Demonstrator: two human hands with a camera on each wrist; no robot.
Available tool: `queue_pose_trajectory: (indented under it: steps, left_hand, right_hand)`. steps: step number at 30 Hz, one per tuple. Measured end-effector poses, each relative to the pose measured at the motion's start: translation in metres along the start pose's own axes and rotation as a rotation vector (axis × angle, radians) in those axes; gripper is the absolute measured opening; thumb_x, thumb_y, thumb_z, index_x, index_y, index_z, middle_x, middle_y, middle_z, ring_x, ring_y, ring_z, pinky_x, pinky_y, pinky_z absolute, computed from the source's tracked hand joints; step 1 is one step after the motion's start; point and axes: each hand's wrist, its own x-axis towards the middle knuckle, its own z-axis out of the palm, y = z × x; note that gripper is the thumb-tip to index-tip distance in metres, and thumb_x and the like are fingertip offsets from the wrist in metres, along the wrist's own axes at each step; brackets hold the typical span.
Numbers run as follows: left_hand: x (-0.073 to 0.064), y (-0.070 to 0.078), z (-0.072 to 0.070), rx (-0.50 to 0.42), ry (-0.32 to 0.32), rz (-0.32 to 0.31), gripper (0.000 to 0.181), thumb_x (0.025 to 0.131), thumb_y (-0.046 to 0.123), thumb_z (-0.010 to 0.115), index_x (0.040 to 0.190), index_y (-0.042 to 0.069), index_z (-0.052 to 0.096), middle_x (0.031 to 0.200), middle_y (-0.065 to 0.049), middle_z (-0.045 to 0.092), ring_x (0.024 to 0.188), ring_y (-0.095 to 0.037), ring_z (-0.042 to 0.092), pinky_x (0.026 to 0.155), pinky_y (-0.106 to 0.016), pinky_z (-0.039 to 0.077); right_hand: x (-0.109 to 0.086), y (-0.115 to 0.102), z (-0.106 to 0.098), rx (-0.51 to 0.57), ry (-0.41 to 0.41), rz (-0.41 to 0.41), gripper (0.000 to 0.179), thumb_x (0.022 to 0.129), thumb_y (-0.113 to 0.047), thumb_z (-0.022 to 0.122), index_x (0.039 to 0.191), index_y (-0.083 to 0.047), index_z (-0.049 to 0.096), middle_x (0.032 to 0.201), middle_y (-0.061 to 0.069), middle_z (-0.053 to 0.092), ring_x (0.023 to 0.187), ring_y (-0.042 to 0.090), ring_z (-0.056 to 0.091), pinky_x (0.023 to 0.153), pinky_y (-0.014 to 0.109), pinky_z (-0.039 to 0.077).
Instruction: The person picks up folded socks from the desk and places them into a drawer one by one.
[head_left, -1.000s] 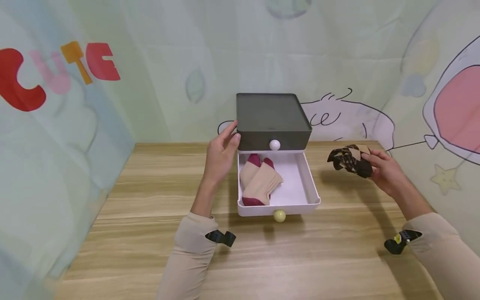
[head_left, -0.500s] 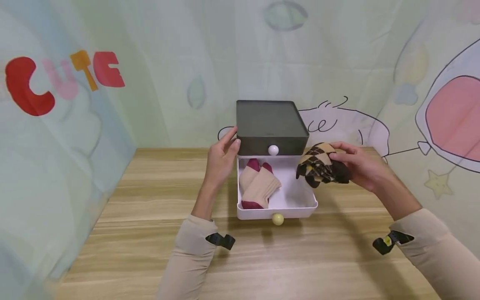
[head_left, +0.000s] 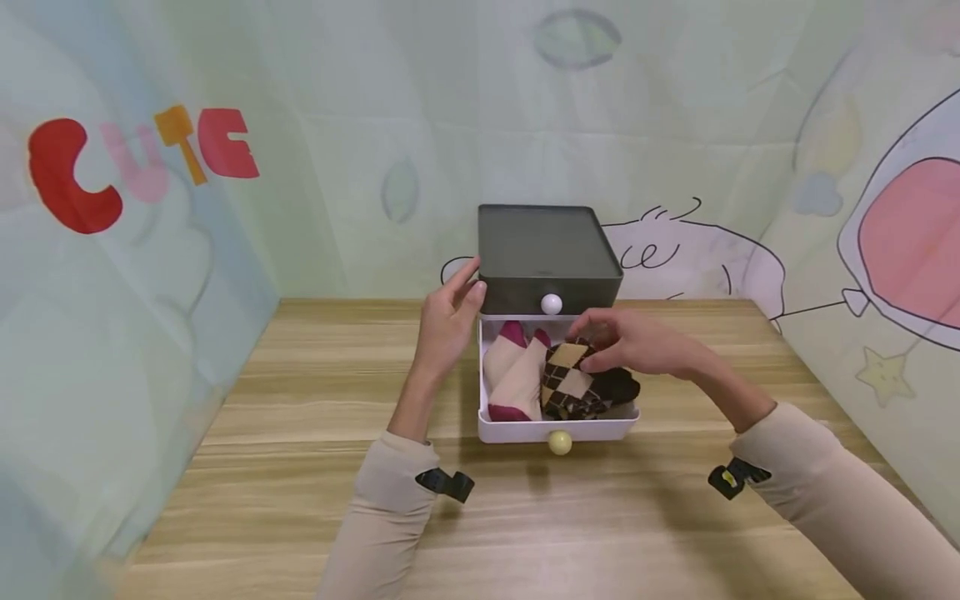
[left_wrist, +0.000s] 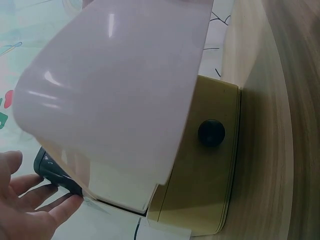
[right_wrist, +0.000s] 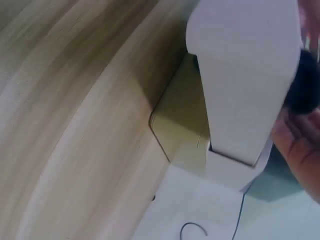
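In the head view, a pair of dark argyle socks (head_left: 573, 387) lies in the right half of a pulled-out white drawer (head_left: 517, 432). My right hand (head_left: 637, 342) reaches in over the drawer, thumb touching the argyle socks and fingers spread away from the thumb. Beside them, on the left, are cream socks (head_left: 517, 379) with burgundy heels and toes. My left hand (head_left: 447, 325) rests its fingertips and thumb against the left side of the dark upper drawer box (head_left: 547, 242), also seen in the left wrist view, where the fingers (left_wrist: 65, 207) are fairly straight.
A white knob (head_left: 551, 304) is on the upper drawer and a pale yellow knob (head_left: 559, 442) on the white one. The wrist views show a yellow lower drawer (left_wrist: 200, 185) with a dark knob (left_wrist: 211, 133). The cabinet stands on a wooden table (head_left: 337, 400) by a printed backdrop (head_left: 345, 150).
My right hand has moved left from the table's right side, carrying the argyle socks into the white drawer, and its fingers have spread. My left hand stays against the cabinet.
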Motion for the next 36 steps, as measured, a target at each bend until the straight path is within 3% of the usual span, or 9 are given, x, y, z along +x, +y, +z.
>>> queue_pose_trajectory:
  steps: [10,15,17,20,23,26,28,31,36]
  left_hand:
    - [0.0,0.001,-0.003,0.016,0.008,-0.011,0.044,0.098,0.022,0.048,0.139,0.008,0.045,0.144,-0.007,0.044,0.131,-0.024,0.045,0.109,-0.036,0.036]
    - [0.001,0.001,-0.005,0.013,0.016,-0.001,0.044,0.097,0.021,0.048,0.139,0.008,0.045,0.144,-0.008,0.044,0.131,-0.024,0.045,0.109,-0.035,0.036]
    - [0.001,-0.001,-0.005,0.005,0.015,-0.001,0.044,0.097,0.021,0.049,0.139,0.008,0.045,0.145,-0.007,0.044,0.131,-0.024,0.045,0.109,-0.036,0.036]
    - [0.002,-0.008,-0.003,-0.001,0.013,-0.004,0.044,0.097,0.022,0.049,0.139,0.009,0.045,0.144,-0.005,0.044,0.131,-0.022,0.045,0.109,-0.037,0.036]
    - [0.006,-0.02,0.002,0.002,0.019,0.005,0.045,0.097,0.029,0.05,0.139,0.014,0.046,0.144,0.0,0.045,0.13,-0.018,0.046,0.109,-0.035,0.036]
    - [0.01,-0.031,0.006,0.007,0.029,0.016,0.046,0.096,0.036,0.05,0.139,0.019,0.046,0.142,0.006,0.047,0.127,-0.011,0.048,0.106,-0.031,0.039]
    - [0.012,-0.033,0.007,0.016,0.031,0.025,0.047,0.095,0.038,0.05,0.138,0.02,0.047,0.141,0.008,0.048,0.125,-0.007,0.05,0.104,-0.029,0.041]
    - [0.014,-0.031,0.008,0.019,0.02,0.026,0.047,0.095,0.038,0.05,0.139,0.02,0.046,0.141,0.007,0.048,0.123,-0.007,0.051,0.103,-0.029,0.043]
    - [0.011,-0.012,0.006,-0.004,0.006,0.004,0.045,0.097,0.029,0.049,0.139,0.014,0.045,0.143,-0.001,0.046,0.126,-0.016,0.05,0.105,-0.036,0.04]
  right_hand:
    - [0.023,-0.005,0.029,-0.408,0.215,-0.091,0.029,0.074,-0.013,0.078,0.099,-0.017,0.064,0.087,-0.001,0.065,0.082,0.016,0.061,0.072,0.032,0.054]
    - [0.026,-0.011,0.033,-0.566,0.197,-0.155,0.01,0.075,-0.008,0.074,0.08,-0.015,0.069,0.075,-0.004,0.064,0.075,0.018,0.056,0.071,0.033,0.048]
    - [0.023,-0.016,0.034,-0.573,0.185,-0.15,0.014,0.076,-0.006,0.072,0.086,-0.014,0.069,0.081,-0.003,0.065,0.078,0.018,0.056,0.073,0.034,0.049]
    - [0.011,-0.025,0.036,-0.586,0.291,-0.143,0.022,0.081,-0.01,0.069,0.102,-0.014,0.067,0.091,0.002,0.068,0.082,0.019,0.06,0.073,0.037,0.052]
    - [-0.012,-0.035,0.04,-0.528,0.509,-0.16,0.027,0.084,-0.013,0.067,0.111,-0.018,0.064,0.091,0.0,0.068,0.078,0.015,0.062,0.068,0.032,0.054]
    - [-0.042,-0.04,0.057,-0.364,0.641,-0.175,0.015,0.085,-0.015,0.067,0.099,-0.02,0.065,0.071,-0.006,0.063,0.058,0.009,0.055,0.051,0.023,0.049]
    - [-0.06,-0.039,0.077,-0.209,0.647,-0.171,0.013,0.084,-0.016,0.069,0.094,-0.022,0.063,0.064,-0.009,0.061,0.051,0.006,0.054,0.044,0.021,0.047]
    - [-0.079,-0.03,0.111,0.031,0.601,-0.097,0.015,0.081,-0.017,0.072,0.091,-0.023,0.061,0.064,-0.009,0.066,0.048,0.006,0.058,0.042,0.022,0.048]
    - [-0.075,-0.013,0.149,0.219,0.612,-0.032,0.02,0.078,-0.016,0.075,0.09,-0.022,0.059,0.081,-0.003,0.073,0.066,0.01,0.069,0.054,0.022,0.055]
